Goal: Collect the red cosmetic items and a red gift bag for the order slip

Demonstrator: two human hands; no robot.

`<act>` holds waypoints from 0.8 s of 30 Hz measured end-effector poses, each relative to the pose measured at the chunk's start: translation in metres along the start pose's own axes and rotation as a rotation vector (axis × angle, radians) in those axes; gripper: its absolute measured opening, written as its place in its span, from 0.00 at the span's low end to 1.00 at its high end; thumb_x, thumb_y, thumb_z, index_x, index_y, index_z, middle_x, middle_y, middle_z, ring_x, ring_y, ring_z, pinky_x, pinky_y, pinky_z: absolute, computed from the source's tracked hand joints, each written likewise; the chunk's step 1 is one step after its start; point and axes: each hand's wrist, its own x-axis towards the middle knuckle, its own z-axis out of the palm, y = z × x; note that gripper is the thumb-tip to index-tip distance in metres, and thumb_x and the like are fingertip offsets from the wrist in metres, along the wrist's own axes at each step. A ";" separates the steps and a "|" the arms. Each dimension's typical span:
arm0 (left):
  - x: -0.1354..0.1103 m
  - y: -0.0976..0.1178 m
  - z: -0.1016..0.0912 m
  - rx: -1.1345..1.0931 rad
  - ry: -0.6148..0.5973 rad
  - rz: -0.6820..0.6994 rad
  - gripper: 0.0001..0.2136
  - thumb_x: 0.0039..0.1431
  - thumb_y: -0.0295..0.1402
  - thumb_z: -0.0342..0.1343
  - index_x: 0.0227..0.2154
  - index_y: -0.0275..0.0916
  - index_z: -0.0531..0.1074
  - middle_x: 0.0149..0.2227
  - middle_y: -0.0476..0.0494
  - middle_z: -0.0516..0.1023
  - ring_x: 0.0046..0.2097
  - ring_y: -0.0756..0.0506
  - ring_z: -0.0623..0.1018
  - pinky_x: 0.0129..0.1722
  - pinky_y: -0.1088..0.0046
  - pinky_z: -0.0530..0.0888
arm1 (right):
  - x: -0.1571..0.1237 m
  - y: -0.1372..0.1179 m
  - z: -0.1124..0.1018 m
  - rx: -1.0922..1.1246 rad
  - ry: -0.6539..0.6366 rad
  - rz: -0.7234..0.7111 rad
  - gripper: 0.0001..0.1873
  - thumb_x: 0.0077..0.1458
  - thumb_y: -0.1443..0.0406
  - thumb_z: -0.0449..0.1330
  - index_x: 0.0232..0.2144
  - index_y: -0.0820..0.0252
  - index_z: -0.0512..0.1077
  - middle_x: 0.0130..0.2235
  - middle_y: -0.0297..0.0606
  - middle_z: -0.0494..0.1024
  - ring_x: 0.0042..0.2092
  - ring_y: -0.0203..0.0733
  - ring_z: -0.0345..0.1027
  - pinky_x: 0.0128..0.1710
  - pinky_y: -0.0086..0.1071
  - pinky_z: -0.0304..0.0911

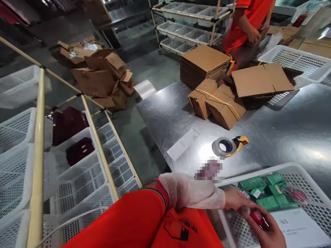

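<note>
In the head view, my left hand (236, 199) reaches out of a whitish sleeve cover over the near rim of a white plastic basket (292, 167). My right hand (271, 230) comes up from the bottom edge and meets it. Between the two hands is a small shiny red item (257, 217), gripped by curled fingers; its kind is partly hidden. Beneath and beside the hands, the basket holds several small green boxes (269, 203), a plastic-wrapped round red piece (298, 195) and a flat white printed box (301, 227).
A tape roll on a yellow dispenser (224, 146) and a paper slip (183, 143) lie on the metal table (165, 113). Behind are stacked flat cartons (205, 62) and banded cardboard (217, 103). A rack of white baskets (77, 175) stands left. Another person (245, 24) works opposite.
</note>
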 end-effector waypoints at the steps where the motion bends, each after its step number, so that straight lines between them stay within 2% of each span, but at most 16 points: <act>1: -0.002 -0.001 -0.002 0.002 0.048 -0.006 0.11 0.57 0.38 0.63 0.39 0.36 0.82 0.20 0.53 0.69 0.23 0.53 0.68 0.26 0.78 0.71 | -0.001 0.002 0.000 0.033 -0.010 -0.001 0.36 0.22 0.48 0.73 0.38 0.56 0.79 0.37 0.41 0.84 0.44 0.57 0.78 0.39 0.37 0.77; 3: -0.003 -0.004 -0.006 0.053 0.126 0.050 0.11 0.58 0.38 0.62 0.37 0.35 0.81 0.19 0.53 0.68 0.23 0.53 0.69 0.26 0.78 0.70 | -0.002 0.008 -0.001 0.110 -0.065 -0.029 0.38 0.26 0.49 0.74 0.44 0.54 0.79 0.43 0.40 0.84 0.50 0.58 0.76 0.45 0.38 0.77; 6: -0.009 -0.006 -0.013 0.118 0.160 0.132 0.14 0.60 0.41 0.57 0.38 0.36 0.79 0.20 0.53 0.69 0.24 0.51 0.72 0.25 0.77 0.69 | 0.002 0.019 -0.003 0.217 -0.145 -0.057 0.39 0.28 0.52 0.75 0.48 0.50 0.78 0.48 0.40 0.82 0.53 0.59 0.74 0.47 0.41 0.77; 9: -0.027 -0.004 -0.020 0.217 0.244 0.219 0.13 0.62 0.42 0.54 0.41 0.39 0.77 0.23 0.51 0.73 0.27 0.49 0.75 0.30 0.75 0.72 | 0.006 0.026 -0.002 0.349 -0.184 -0.005 0.38 0.27 0.54 0.76 0.46 0.49 0.79 0.48 0.41 0.82 0.52 0.59 0.75 0.46 0.41 0.77; 12: -0.047 -0.002 -0.027 0.377 0.338 0.344 0.13 0.64 0.41 0.51 0.40 0.40 0.76 0.30 0.48 0.78 0.34 0.48 0.76 0.38 0.71 0.74 | 0.007 0.027 0.003 0.489 -0.224 0.065 0.36 0.25 0.56 0.78 0.43 0.47 0.80 0.47 0.41 0.83 0.48 0.56 0.77 0.44 0.39 0.77; 14: -0.053 -0.003 -0.031 0.400 0.376 0.411 0.12 0.64 0.41 0.51 0.39 0.40 0.75 0.34 0.46 0.79 0.37 0.46 0.76 0.40 0.70 0.74 | 0.008 0.025 0.008 0.545 -0.249 0.066 0.35 0.25 0.56 0.78 0.42 0.46 0.79 0.47 0.42 0.83 0.47 0.54 0.78 0.43 0.39 0.77; 16: -0.054 -0.005 -0.037 0.346 0.428 0.431 0.11 0.64 0.39 0.51 0.37 0.39 0.73 0.36 0.44 0.79 0.39 0.45 0.77 0.41 0.68 0.74 | 0.008 0.023 0.012 0.592 -0.256 0.043 0.34 0.27 0.55 0.78 0.43 0.45 0.79 0.49 0.42 0.82 0.49 0.54 0.76 0.44 0.40 0.76; 18: -0.052 -0.007 -0.045 0.205 0.452 0.380 0.07 0.63 0.36 0.51 0.34 0.39 0.70 0.34 0.43 0.78 0.37 0.45 0.77 0.37 0.69 0.74 | 0.009 0.021 0.015 0.641 -0.253 0.026 0.33 0.31 0.54 0.77 0.45 0.43 0.77 0.51 0.41 0.80 0.51 0.52 0.75 0.46 0.41 0.75; 21: -0.052 -0.009 -0.060 -0.039 0.405 0.285 0.03 0.62 0.32 0.52 0.33 0.40 0.64 0.31 0.46 0.75 0.30 0.49 0.75 0.28 0.73 0.72 | 0.009 0.019 0.018 0.673 -0.247 0.038 0.35 0.37 0.51 0.75 0.50 0.39 0.74 0.51 0.39 0.80 0.48 0.48 0.77 0.43 0.37 0.75; 22: -0.054 -0.011 -0.066 -0.074 0.397 0.278 0.03 0.62 0.31 0.51 0.33 0.40 0.63 0.29 0.49 0.74 0.28 0.50 0.73 0.26 0.75 0.70 | 0.009 0.018 0.019 0.680 -0.252 0.048 0.35 0.39 0.50 0.74 0.52 0.39 0.73 0.50 0.39 0.80 0.46 0.47 0.78 0.42 0.36 0.75; 24: -0.058 -0.018 -0.074 -0.009 0.428 0.339 0.03 0.62 0.30 0.50 0.34 0.40 0.61 0.28 0.52 0.71 0.26 0.53 0.70 0.24 0.78 0.67 | 0.005 0.015 0.023 0.712 -0.274 0.065 0.35 0.42 0.50 0.73 0.54 0.38 0.72 0.51 0.38 0.80 0.45 0.45 0.78 0.40 0.34 0.75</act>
